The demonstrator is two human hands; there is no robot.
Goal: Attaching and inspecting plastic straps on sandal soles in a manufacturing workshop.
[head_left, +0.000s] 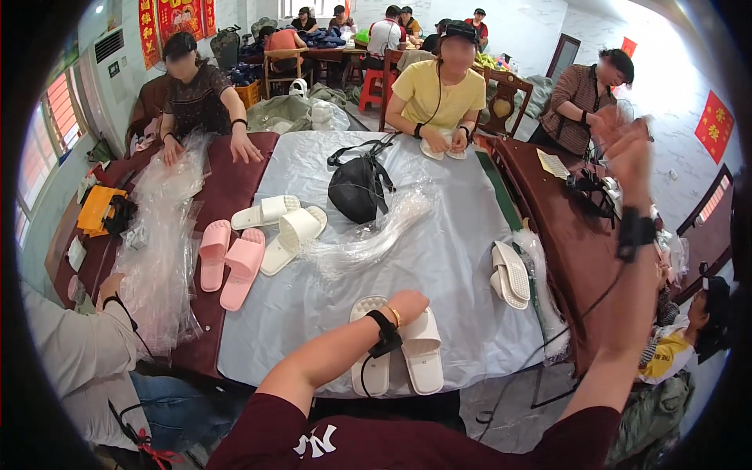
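Note:
A pair of white slippers (424, 356) lies side by side at the near edge of the table under a grey cloth (454, 251). My left hand (407, 304), with a black wristband and cable, rests curled on their far ends and seems to grip them. My right hand (627, 149) is raised high at the right, above a dark wooden table (572, 251), also wearing a black wristband. It is blurred, and whether it holds anything is unclear.
On the cloth lie a black bag (356, 188), a sheaf of clear plastic bags (368, 239), pink slippers (231, 262), loose white slippers (282, 223) and another white pair (509, 274). People sit around the tables; a co-worker's arm (86, 352) is at my left beside crumpled plastic (164, 243).

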